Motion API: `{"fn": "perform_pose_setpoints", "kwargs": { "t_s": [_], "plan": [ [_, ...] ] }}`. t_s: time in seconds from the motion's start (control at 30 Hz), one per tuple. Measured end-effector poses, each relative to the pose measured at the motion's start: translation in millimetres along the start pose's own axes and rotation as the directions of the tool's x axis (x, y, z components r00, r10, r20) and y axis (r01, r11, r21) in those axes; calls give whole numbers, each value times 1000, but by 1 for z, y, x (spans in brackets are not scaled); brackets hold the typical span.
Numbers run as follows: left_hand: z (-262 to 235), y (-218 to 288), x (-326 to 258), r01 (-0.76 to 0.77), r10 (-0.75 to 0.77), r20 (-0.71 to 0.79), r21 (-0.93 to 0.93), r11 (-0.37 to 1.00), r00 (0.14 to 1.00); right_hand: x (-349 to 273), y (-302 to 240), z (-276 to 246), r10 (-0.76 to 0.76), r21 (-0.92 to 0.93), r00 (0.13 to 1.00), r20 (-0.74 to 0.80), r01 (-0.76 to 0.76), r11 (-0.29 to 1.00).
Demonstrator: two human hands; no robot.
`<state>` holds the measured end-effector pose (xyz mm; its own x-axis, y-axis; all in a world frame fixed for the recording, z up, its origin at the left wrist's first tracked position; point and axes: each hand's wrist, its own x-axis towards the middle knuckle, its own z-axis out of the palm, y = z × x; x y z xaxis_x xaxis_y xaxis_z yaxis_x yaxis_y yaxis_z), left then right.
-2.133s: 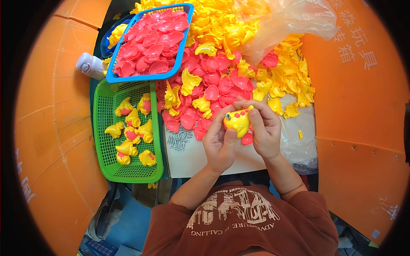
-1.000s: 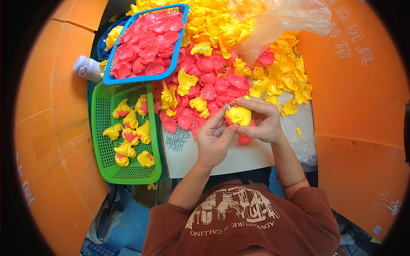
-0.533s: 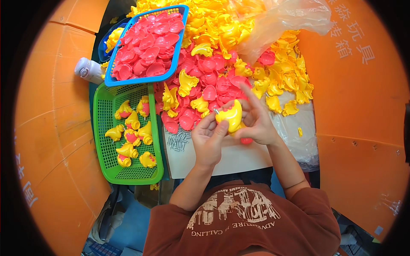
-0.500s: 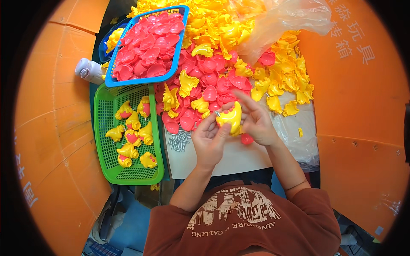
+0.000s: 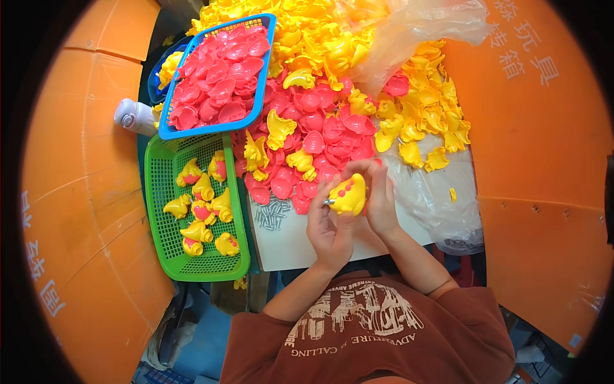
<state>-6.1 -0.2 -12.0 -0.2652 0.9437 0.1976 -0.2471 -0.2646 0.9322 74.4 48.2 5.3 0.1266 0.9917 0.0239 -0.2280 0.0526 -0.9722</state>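
Observation:
A yellow plastic toy figure (image 5: 350,200) with a row of small red bumps is cupped between my two hands over the near part of the table. My left hand (image 5: 328,235) grips its near left side, the thumb below it and the fingers behind. A short metal pin (image 5: 329,201) juts out of the toy on that side. My right hand (image 5: 384,208) is closed round its far right side, with its fingertips partly hidden behind the toy. Loose metal pins (image 5: 273,213) lie on the white tabletop (image 5: 288,249) left of my hands.
A green basket (image 5: 157,246) at left holds several yellow-and-red toys. Beyond it stands a blue basket (image 5: 268,61) of red shells. Piles of red shells (image 5: 313,121) and yellow shells (image 5: 422,105) spread behind my hands. Plastic sheeting (image 5: 435,205), a white bottle (image 5: 132,116) and orange panels (image 5: 537,256) flank them.
My hands have moved nearer to me with the toy, which has turned to show its red bumps. My right hand has closed round it. The round red piece beside it no longer shows on the table.

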Motion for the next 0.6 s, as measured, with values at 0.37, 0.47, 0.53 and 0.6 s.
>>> {"fn": "perform_pose_setpoints", "kwargs": {
  "t_s": [0.37, 0.47, 0.53, 0.6],
  "plan": [
    [-21, 26, -10, 85, -81, -72, 47, 995, 994, -8, 15, 3, -35, -229, 978, 203, 82, 970],
    [-63, 46, 12, -126, 208, -136, 453, 883, 969, 28, -1, -3, -263, -519, 907, 330, 407, 752],
    [-92, 84, 28, -54, 337, -212, 772, 634, 918, 59, 0, -15, -428, -704, 839, 337, 526, 477],
    [-123, 106, 40, 73, 357, -157, 968, 238, 921, 82, 2, -29, -457, -799, 833, 311, 490, 350]
  ]
}}
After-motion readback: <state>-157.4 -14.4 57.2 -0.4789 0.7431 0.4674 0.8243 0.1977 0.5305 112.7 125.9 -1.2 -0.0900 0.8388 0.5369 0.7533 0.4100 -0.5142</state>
